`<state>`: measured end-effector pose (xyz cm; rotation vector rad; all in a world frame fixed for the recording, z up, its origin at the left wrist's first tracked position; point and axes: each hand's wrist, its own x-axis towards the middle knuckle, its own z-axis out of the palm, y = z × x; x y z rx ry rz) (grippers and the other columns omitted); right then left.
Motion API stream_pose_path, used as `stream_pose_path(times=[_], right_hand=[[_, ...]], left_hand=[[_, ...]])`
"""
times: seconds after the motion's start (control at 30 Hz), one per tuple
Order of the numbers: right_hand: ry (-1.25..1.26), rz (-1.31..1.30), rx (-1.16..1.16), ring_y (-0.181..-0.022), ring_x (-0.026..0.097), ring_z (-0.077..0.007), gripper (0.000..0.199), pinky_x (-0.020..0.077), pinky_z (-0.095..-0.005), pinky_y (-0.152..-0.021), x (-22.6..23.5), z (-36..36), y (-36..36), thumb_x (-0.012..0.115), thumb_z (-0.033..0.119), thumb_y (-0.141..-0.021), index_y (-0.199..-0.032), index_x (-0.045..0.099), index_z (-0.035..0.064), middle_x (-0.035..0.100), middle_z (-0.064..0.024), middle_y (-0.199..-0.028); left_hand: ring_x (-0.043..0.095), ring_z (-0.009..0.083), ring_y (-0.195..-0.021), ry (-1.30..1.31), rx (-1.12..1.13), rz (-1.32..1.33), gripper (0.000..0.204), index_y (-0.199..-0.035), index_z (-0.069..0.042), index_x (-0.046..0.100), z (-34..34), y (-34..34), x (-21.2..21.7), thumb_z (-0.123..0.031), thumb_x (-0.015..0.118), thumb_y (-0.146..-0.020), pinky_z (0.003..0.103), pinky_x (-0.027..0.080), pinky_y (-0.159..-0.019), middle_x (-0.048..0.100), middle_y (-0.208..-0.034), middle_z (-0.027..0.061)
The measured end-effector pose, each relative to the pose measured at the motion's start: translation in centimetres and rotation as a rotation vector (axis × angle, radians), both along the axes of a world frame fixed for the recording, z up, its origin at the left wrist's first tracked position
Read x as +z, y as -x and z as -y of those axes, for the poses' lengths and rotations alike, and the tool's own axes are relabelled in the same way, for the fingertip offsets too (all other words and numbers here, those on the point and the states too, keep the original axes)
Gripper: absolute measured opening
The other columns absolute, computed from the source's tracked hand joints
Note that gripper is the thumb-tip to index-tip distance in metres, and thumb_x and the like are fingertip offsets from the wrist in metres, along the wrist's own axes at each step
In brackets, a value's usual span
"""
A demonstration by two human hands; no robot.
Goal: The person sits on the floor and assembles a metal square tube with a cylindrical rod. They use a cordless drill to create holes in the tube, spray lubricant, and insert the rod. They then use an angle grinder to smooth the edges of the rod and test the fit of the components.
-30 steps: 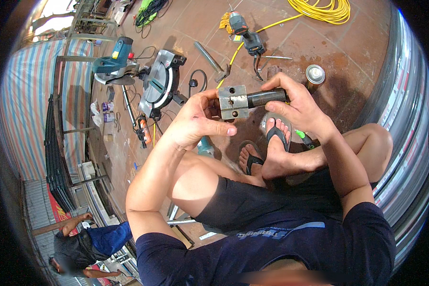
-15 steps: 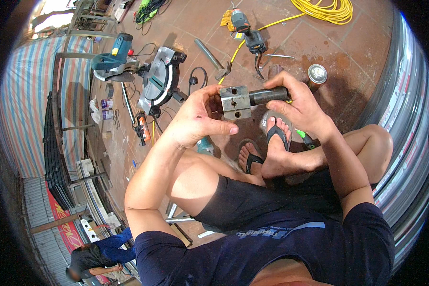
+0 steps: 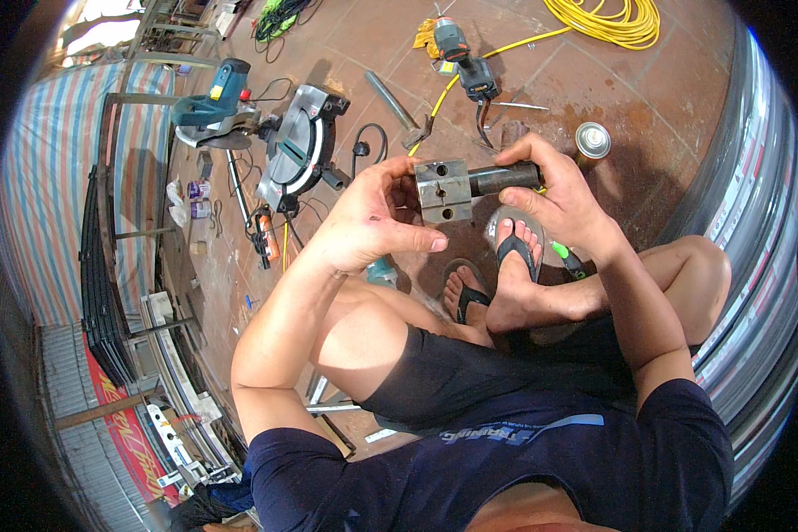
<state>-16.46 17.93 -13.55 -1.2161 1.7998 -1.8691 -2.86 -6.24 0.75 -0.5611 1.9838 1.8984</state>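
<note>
1. One metal block (image 3: pixel 452 180) above two sandals (image 3: pixel 473 296) — left hand (image 3: pixel 368 217) curls fingers at one edge, grip unclear.
2. One dark cylinder (image 3: pixel 510 180) against it — fingers of the right hand (image 3: pixel 563 195) clamp it.

Floor (image 3: pixel 683 97): reddish-brown tiles, dark damp-looking stains at right | Left: teal-and-silver mitre saw (image 3: pixel 297 149) with round base | Upper centre: hammer (image 3: pixel 390 98) lying flat; cordless power tool (image 3: pixel 476 78) | Upper right: coiled yellow cable (image 3: pixel 619 34) | Below the coil: upright metal can (image 3: pixel 592 140)
</note>
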Motion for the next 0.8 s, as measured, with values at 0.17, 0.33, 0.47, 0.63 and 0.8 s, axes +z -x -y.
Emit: stream_pose_path(times=[0.17,0.33,0.47,0.63,0.8], right_hand=[[0.005,0.012,-0.006,-0.093,0.075,-0.0279,0.039,0.0572,-0.0421,-0.083,-0.1,0.01,-0.11,0.085,0.015,-0.095,-0.128,0.066,0.003,0.074,-0.0135,-0.101],[0.005,0.011,-0.01,-0.093,0.075,-0.0282,0.039,0.0573,-0.042,-0.083,-0.05,-0.01,-0.14,0.084,0.014,-0.095,-0.127,0.066,0.0031,0.074,-0.0139,-0.101],[0.013,0.003,-0.015,-0.094,0.075,-0.0284,0.038,0.0574,-0.042,-0.084,0.05,-0.01,-0.15,0.084,0.013,-0.094,-0.126,0.066,0.0031,0.075,-0.0143,-0.102],[0.005,0.011,-0.013,-0.095,0.075,-0.0286,0.039,0.0572,-0.0421,-0.085,0.14,-0.04,-0.12,0.084,0.013,-0.094,-0.126,0.066,0.0026,0.075,-0.0145,-0.103],[0.008,0.002,-0.013,-0.095,0.075,-0.0284,0.039,0.0569,-0.0422,-0.085,0.09,-0.05,-0.09,0.084,0.013,-0.094,-0.127,0.066,0.0024,0.074,-0.0144,-0.103]], left_hand=[[0.073,0.0206,-0.119,0.035,-0.024,0.016,0.082,-0.144,0.003,0.061,0.08,0.1,0.12,0.001,0.102,-0.073,0.037,0.059,-0.107,0.074,-0.127,0.0102],[0.073,0.0205,-0.119,0.039,-0.011,0.017,0.083,-0.144,0.004,0.061,-0.08,0.07,0.26,0.0,0.102,-0.073,0.037,0.057,-0.111,0.074,-0.127,0.0102],[0.072,0.0206,-0.12,0.055,-0.019,0.011,0.084,-0.145,0.004,0.06,-0.09,0.16,0.18,-0.001,0.103,-0.073,0.037,0.056,-0.111,0.074,-0.127,0.0107],[0.072,0.0201,-0.12,0.073,-0.031,0.02,0.085,-0.146,0.004,0.059,-0.1,0.22,0.33,0.001,0.103,-0.073,0.037,0.059,-0.107,0.074,-0.128,0.0104],[0.072,0.0195,-0.119,0.031,-0.012,0.024,0.085,-0.147,0.003,0.059,-0.29,0.17,0.48,0.002,0.102,-0.074,0.037,0.062,-0.102,0.073,-0.129,0.0098]])
